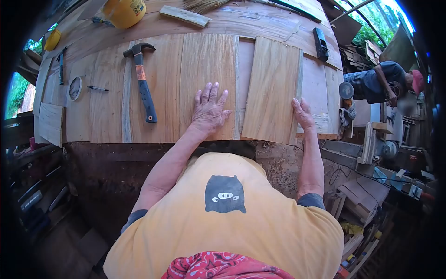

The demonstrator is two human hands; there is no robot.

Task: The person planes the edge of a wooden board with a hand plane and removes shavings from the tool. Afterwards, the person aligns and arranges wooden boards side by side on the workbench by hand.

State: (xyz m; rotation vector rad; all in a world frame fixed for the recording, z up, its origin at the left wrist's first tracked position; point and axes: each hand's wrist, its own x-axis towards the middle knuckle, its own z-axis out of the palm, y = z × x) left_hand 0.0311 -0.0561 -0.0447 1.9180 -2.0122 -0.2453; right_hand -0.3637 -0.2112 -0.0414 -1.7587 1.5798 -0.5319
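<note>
left grip [211, 111]: spread flat on flush board [209, 60]. right grip [303, 114]: at right edge of askew board [271, 88]; whether pinching, cannot tell. askew board: on bench [260, 21], gap at left. risk: uneven push jamming its near corner.

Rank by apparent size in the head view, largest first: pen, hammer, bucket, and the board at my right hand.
1. Board
2. Hammer and bucket: too alike to rank; the picture's edge cuts off the bucket.
3. Pen
</note>
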